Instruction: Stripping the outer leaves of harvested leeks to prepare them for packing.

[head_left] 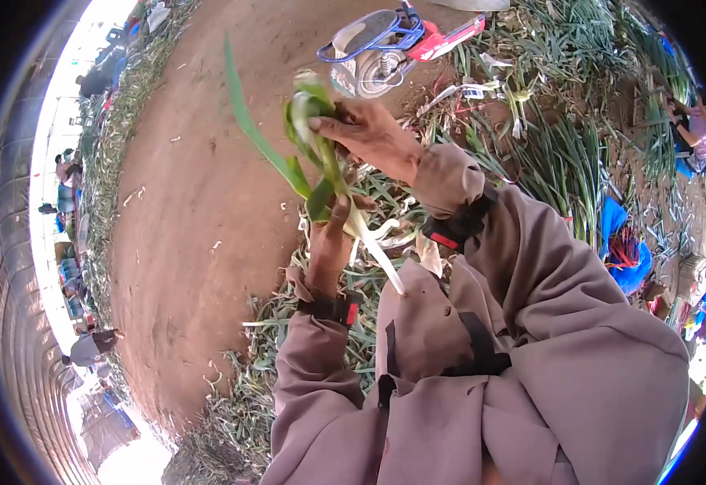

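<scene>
A green onion (381,263) slants across the middle of the view, its white stalk end pointing down toward my lap and its leaves up and left. My left hand (330,246) is closed around it where white turns to green. Higher up, my right hand (373,137) pinches the green leaves, which are bent over and a little blurred there. One long leaf (244,113) sticks out freely to the upper left. Pale peeled strips (385,230) hang or lie beside the stalk; which of the two I cannot tell.
Cut onion leaves (236,420) litter the ground around me. Bunches of green onions (567,174) lie to the right, near a blue bag (632,267). Ahead stands a scale-like device with a blue frame (377,36) and red part. Brown bare soil (199,202) stretches left; people (90,347) are farther off.
</scene>
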A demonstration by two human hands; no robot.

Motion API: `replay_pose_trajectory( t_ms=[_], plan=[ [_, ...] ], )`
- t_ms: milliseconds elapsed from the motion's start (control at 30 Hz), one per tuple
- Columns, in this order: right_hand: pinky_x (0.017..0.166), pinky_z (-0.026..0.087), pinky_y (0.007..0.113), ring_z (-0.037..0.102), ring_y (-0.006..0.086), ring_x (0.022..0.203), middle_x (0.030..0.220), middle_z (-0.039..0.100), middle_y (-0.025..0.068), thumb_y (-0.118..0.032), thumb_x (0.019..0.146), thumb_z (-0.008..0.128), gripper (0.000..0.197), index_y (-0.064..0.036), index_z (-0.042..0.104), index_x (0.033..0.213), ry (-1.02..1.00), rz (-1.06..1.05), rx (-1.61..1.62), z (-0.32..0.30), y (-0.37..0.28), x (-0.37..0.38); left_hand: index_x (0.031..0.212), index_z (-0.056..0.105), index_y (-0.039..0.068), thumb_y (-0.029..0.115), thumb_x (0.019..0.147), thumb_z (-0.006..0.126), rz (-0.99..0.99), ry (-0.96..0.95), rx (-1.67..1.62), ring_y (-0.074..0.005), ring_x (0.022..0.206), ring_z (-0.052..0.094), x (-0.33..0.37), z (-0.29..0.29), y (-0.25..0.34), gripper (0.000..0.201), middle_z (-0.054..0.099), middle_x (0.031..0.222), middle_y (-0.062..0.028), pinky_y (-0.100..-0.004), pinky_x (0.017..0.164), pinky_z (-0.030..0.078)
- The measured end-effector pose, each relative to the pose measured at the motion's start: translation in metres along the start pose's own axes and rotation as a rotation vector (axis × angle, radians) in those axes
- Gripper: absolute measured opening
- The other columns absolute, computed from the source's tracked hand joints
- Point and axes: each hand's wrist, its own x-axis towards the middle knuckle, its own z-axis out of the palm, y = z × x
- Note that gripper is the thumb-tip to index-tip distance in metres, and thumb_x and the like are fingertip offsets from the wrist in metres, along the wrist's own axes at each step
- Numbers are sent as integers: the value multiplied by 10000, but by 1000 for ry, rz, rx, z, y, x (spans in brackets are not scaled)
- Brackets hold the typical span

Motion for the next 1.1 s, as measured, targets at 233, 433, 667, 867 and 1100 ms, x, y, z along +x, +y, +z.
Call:
replay_pose_trajectory(
  t_ms=[233,433,667,867,1100],
  plan=[
    [684,621,288,741,139,815,1037,793,83,-159,1237,675,179,0,755,1251,252,244,705,4,58,-2,1552,682,59,225,1228,709,68,209,133,-165,1033,740,6,-8,-21,365,794,1176,-43,-361,950,592],
    [605,612,350,754,207,877,1057,753,107,-117,1189,728,113,-6,711,1208,613,581,945,7,152,-34,1470,732,48,235,1219,739,80,272,-12,-114,985,682,41,-10,-25,313,776,1150,-8,-323,887,551],
    [635,529,364,688,130,726,860,742,23,-286,1140,834,273,-20,798,1195,484,-86,-155,-27,120,-28,1299,788,37,116,1147,820,159,411,207,-71,940,684,65,-22,-43,175,775,1049,20,-300,820,536],
    [838,638,437,790,245,877,1023,829,181,-418,1002,979,507,-22,783,1249,458,-159,-567,3,98,-17,1519,725,11,62,1167,755,154,376,731,-131,1137,734,57,-10,-94,357,820,1234,-42,-340,1018,605],
    [770,593,397,710,179,832,944,745,118,-203,1052,854,291,-4,769,1246,487,163,-288,1,127,-12,1531,722,16,79,1192,755,162,257,180,-120,1237,687,53,-22,-106,346,777,1332,-15,-315,1061,552]
  ],
)
